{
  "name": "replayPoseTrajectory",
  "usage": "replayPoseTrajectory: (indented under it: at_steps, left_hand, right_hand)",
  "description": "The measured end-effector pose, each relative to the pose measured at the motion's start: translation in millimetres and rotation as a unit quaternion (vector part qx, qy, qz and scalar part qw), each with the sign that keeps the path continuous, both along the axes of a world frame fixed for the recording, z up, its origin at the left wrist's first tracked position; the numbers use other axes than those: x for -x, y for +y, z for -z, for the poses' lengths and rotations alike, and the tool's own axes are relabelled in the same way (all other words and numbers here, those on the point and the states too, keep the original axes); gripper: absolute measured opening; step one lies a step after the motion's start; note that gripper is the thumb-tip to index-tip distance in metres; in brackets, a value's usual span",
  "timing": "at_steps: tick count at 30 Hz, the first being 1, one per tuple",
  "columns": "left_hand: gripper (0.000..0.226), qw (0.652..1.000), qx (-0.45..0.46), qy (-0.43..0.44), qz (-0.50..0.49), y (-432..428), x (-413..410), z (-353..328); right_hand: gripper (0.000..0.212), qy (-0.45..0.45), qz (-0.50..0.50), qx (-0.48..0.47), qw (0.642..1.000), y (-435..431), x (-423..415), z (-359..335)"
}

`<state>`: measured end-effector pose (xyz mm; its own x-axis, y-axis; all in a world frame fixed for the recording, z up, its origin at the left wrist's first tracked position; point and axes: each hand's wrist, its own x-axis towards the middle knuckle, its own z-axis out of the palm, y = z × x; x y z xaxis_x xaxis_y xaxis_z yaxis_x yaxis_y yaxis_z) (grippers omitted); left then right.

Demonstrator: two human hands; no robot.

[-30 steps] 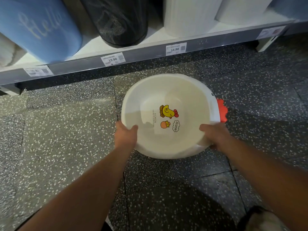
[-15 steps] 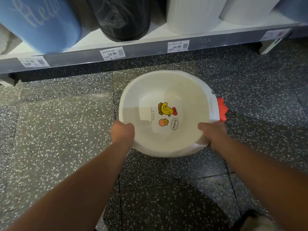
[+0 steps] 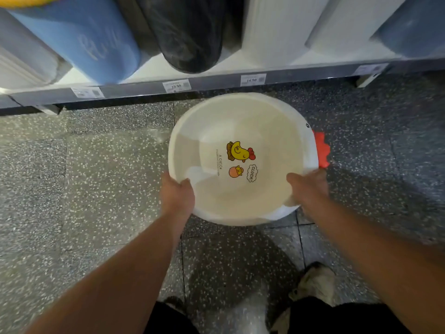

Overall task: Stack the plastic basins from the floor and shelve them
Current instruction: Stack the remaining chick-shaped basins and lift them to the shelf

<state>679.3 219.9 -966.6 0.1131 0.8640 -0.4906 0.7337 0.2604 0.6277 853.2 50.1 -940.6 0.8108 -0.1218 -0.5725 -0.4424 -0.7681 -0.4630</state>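
Basin (image 3: pixel 240 131) held between our hands: left hand (image 3: pixel 177 192) and right hand (image 3: pixel 309 186) both clamp its near rim, above the floor (image 3: pixel 96 177). Risks: far edge droops, or clips the shelf (image 3: pixel 216 84) lip ahead.

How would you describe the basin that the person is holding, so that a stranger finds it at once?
Look below the low shelf of upright bins, above the speckled floor. There the left hand and right hand grip the near rim of a white basin. Only it has a red comb on its rim and chick cartoons inside.
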Motion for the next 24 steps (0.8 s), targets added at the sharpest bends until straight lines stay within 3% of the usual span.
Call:
replayPoseTrajectory:
  at_steps: [6, 19, 24]
  left_hand:
    - [0.042, 1.000, -0.018, -0.016, 0.006, -4.4, 15.3, -106.4]
    - [0.056, 0.993, -0.051, -0.093, 0.046, 30.7, 64.6, -346.1]
    - [0.047, 0.991, -0.070, -0.101, 0.046, 36.9, 86.2, -405.4]
  right_hand:
    - [0.058, -0.018, 0.011, -0.032, 0.999, -3.3, 13.8, -108.4]
    - [0.062, -0.104, 0.050, -0.081, 0.990, 14.3, 86.2, -342.9]
    - [0.060, -0.133, 0.045, -0.090, 0.986, 15.5, 111.2, -406.5]
